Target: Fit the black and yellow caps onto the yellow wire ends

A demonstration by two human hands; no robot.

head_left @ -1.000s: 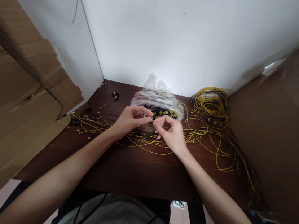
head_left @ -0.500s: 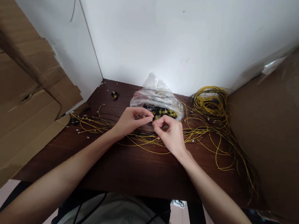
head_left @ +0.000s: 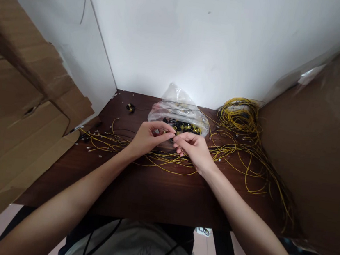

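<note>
My left hand [head_left: 153, 136] and my right hand [head_left: 193, 147] meet fingertip to fingertip above the middle of the table. Thumb and forefinger are pinched on each side; whatever sits between them is too small to make out. Just beyond my fingers, small black and yellow parts [head_left: 188, 127] spill from the mouth of a clear plastic bag [head_left: 176, 112]. Thin yellow wires [head_left: 166, 160] run across the table beneath both hands.
A coil of yellow and black wire [head_left: 239, 114] lies at the back right. One small black and yellow part [head_left: 130, 108] sits at the back left. Cardboard [head_left: 15, 96] walls in the left side, and more cardboard [head_left: 317, 141] the right. Tiny white bits dot the dark wooden table [head_left: 161, 197].
My right hand has turned slightly, its thumb and forefinger now pressed closer together and its other fingers curled below. My left hand has barely moved.
</note>
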